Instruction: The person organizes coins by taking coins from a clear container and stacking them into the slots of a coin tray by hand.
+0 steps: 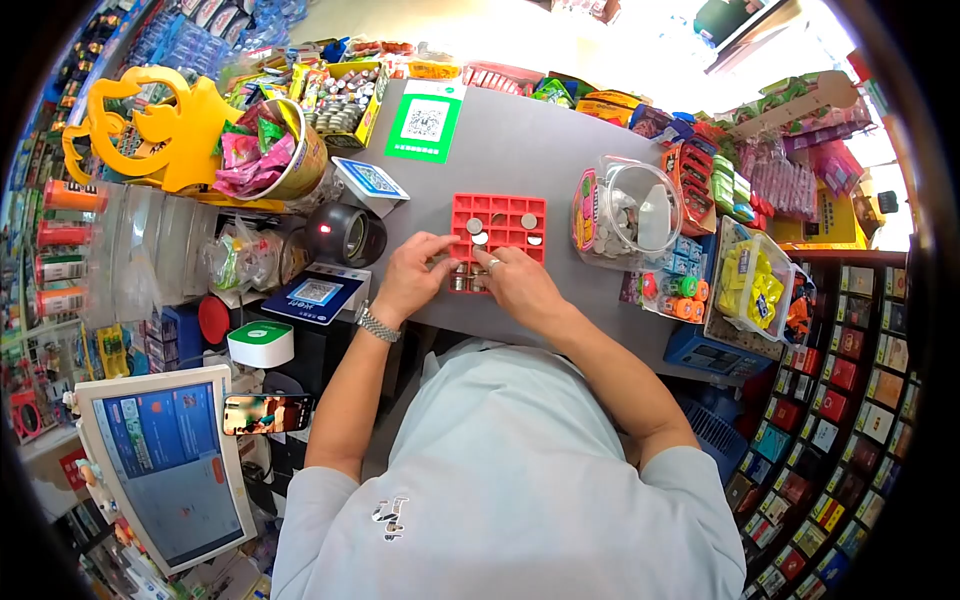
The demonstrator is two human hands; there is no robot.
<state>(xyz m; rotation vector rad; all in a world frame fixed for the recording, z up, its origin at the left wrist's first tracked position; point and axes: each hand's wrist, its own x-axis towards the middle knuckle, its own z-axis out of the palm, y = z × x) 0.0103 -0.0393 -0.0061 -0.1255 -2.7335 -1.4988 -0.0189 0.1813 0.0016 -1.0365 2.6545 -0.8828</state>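
Observation:
A red compartmented coin tray (514, 204) lies on the grey counter before me, with silver coins in several of its compartments. My left hand (412, 277), with a metal-band watch (378, 322) at the wrist, is at the tray's left edge. Its index finger and thumb are apart, and no object shows between them. Over the lower middle of the tray, my right hand (522, 287) has its fingers bent down into the compartments. Its fingertips are close together beside a coin (480, 238); whatever they hold is hidden. A ring is on one finger.
Right of the tray stands a clear plastic jar (640, 215) of coins. A dark scanner (345, 236), QR code cards (424, 120) and a monitor (165, 465) are on the left. Candy packs line the counter's far edge, and a tub of yellow packets (755, 285) sits at right.

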